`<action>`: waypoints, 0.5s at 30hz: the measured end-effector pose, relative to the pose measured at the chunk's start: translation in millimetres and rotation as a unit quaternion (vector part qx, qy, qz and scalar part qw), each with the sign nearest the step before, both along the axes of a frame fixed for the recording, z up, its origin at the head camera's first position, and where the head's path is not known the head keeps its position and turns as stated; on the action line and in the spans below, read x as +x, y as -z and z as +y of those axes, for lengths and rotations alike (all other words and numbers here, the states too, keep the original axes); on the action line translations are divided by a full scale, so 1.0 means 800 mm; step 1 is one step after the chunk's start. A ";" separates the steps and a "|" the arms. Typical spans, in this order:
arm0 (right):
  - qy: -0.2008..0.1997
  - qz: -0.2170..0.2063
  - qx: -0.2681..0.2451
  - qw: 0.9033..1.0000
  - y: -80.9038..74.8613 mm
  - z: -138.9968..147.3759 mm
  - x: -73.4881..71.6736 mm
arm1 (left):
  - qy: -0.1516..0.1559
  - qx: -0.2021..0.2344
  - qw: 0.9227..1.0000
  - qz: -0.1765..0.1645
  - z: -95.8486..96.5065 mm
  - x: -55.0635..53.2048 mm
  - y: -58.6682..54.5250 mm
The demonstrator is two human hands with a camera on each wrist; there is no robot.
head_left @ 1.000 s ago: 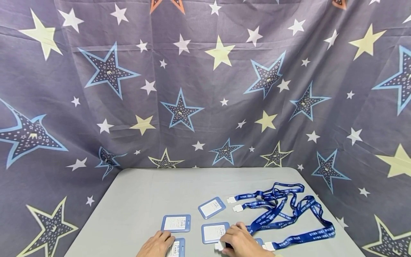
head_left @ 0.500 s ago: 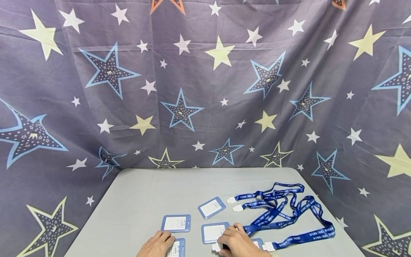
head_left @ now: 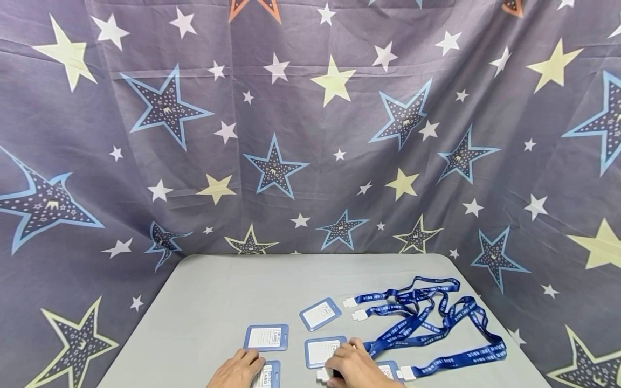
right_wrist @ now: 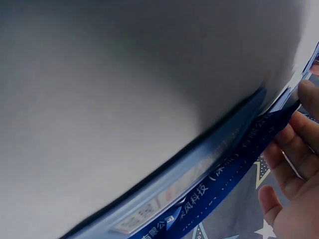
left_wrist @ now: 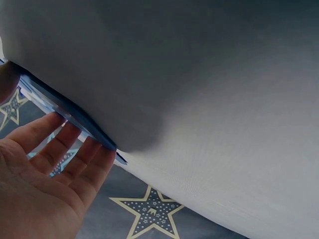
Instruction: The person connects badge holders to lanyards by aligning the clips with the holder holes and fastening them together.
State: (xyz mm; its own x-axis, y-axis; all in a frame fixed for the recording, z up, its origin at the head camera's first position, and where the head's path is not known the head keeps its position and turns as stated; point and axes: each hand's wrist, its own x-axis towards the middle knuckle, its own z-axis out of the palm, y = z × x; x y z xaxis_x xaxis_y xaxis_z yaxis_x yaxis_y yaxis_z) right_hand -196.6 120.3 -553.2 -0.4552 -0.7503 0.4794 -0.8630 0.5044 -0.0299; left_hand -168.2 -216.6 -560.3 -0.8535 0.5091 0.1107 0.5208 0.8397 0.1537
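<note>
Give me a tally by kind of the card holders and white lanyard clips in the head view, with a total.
Blue card holders: 5
White lanyard clips: 4, one of them at the right hand
Total: 9

The blue straps are too tangled to count surely, so they are left out.

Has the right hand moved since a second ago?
Yes: the right hand has moved slightly left in the head view, judged against the unmoved farthest card holder.
</note>
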 end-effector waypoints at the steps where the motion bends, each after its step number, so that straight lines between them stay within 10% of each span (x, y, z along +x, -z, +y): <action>1: -0.001 0.005 -0.002 1.000 0.000 -0.001 0.000 | 0.000 0.000 1.000 0.001 0.000 0.000 0.000; 15: 0.003 0.020 -0.004 1.000 -0.001 -0.015 0.000 | 0.005 0.000 1.000 0.012 -0.001 -0.001 0.001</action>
State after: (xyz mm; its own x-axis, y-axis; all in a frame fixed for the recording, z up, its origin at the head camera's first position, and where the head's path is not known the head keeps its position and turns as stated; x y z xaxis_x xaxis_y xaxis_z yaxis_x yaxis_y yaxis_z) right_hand -196.2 108.6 -552.8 -0.4393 -0.7435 0.5041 -0.8608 0.5089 0.0005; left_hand -169.0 -217.2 -561.5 -0.8455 0.5174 0.1318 0.5327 0.8344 0.1417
